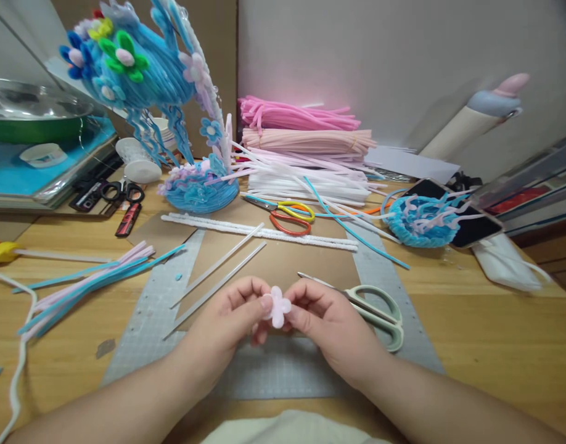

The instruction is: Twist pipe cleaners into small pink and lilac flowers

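Between my two hands is a small pale pink pipe-cleaner flower [278,306] with rounded petals. My left hand [239,313] pinches its left petal between thumb and forefinger. From the other side, my right hand [322,311] grips the right petal the same way. Both hands hover over the grey cutting mat [274,376] and a brown cardboard sheet [227,253]. Scissors with pale green handles [380,314] lie just beyond my right hand. Two clear glue sticks [218,287] rest slantwise on the cardboard, near my left hand.
A blue pipe-cleaner lamp-like piece with flowers [144,68] stands at the back left. Bundles of pink and white pipe cleaners [306,142] are stacked behind. Red-and-yellow scissors [292,217] lie mid-table. A blue woven piece [422,222] rests on a phone [477,225] at right.
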Demonstrator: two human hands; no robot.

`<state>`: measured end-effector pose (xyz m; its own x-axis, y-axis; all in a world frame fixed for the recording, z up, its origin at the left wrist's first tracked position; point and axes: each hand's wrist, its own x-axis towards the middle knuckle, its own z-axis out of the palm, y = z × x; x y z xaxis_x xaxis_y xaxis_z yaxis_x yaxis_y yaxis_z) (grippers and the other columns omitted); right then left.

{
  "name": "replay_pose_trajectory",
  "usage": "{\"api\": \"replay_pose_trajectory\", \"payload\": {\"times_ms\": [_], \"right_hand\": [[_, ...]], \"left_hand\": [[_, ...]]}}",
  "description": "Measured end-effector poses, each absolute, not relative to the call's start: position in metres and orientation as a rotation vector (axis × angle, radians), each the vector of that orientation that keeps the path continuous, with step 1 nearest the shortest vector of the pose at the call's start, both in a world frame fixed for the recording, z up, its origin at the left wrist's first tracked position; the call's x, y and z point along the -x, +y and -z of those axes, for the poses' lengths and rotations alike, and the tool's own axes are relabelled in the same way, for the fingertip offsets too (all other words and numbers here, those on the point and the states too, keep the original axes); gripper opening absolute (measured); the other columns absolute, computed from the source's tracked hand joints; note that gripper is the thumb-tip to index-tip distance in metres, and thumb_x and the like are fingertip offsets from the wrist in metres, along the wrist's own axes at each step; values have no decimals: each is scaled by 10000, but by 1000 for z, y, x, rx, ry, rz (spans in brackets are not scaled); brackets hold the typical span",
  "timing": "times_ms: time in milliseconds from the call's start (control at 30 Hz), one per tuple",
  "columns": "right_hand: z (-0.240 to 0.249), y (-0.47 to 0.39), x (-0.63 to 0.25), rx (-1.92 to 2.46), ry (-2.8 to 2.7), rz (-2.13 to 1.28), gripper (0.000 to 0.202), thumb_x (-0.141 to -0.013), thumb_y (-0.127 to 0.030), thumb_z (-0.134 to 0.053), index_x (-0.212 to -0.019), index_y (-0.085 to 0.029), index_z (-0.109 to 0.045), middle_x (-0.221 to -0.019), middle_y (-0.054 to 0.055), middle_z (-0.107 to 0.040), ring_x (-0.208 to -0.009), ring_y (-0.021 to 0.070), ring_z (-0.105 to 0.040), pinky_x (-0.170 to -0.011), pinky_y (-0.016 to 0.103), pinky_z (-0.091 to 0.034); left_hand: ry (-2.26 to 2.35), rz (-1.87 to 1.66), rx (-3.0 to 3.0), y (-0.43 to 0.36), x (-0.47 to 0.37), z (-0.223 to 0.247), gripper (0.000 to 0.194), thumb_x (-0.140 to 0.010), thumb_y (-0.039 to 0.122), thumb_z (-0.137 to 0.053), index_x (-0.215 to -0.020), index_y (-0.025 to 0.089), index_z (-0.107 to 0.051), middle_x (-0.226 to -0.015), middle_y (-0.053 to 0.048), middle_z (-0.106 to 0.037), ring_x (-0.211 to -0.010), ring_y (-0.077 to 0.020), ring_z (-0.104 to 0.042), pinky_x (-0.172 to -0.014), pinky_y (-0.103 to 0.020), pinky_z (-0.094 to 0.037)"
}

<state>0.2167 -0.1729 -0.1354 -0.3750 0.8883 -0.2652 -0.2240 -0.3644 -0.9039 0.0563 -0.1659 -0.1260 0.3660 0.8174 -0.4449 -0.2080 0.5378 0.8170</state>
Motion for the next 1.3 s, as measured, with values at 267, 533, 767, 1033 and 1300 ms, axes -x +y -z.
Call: {"api": "replay_pose_trajectory", "payload": {"times_ms": [267,533,767,1033,1300], "right_hand": [[135,-179,-219,1128,-1406,-1511,142,-827,-327,-597,-799,-188,-594,-762,19,-623,-706,142,-578,-674,273,-463],[129,-180,-222,1031,-1489,-1398,54,-848,-223,-566,-808,-201,-595,-766,12,-617,-714,140,-593,-681,279,-476],[122,-182,-226,949,-1757,-985,93,-830,-116,-555,-851,-196,-597,-837,24,-573,-791,139,-559,-717,281,-451],[124,-192,-229,988,-1885,-676,195,-794,-118,-555,-946,-240,-564,-946,45,-535,-910,204,-516,-828,384,-385],[120,-192,-232,912,-1955,-642,176,-789,-145,-564,-923,-258,-584,-1048,43,-467,-1037,235,-453,-948,439,-309]], "left_hand": [[772,-697,-596,-166,-54,124,162,-739,262,-705,-746,148,-590,-613,11,-613,-546,-70,-503,-531,-173,-392],[663,-652,-554,-164,-52,128,120,-740,226,-711,-733,134,-635,-643,-13,-634,-586,-78,-529,-582,-174,-409],[589,-604,-494,-165,-52,127,126,-785,252,-666,-764,142,-610,-658,-6,-597,-627,-94,-540,-633,-198,-417],[565,-575,-541,-168,-50,126,174,-693,236,-757,-747,153,-613,-665,17,-579,-609,-75,-507,-607,-176,-378],[550,-586,-721,-166,-49,123,162,-695,284,-749,-712,165,-641,-754,16,-528,-686,-93,-484,-627,-190,-382]]}}
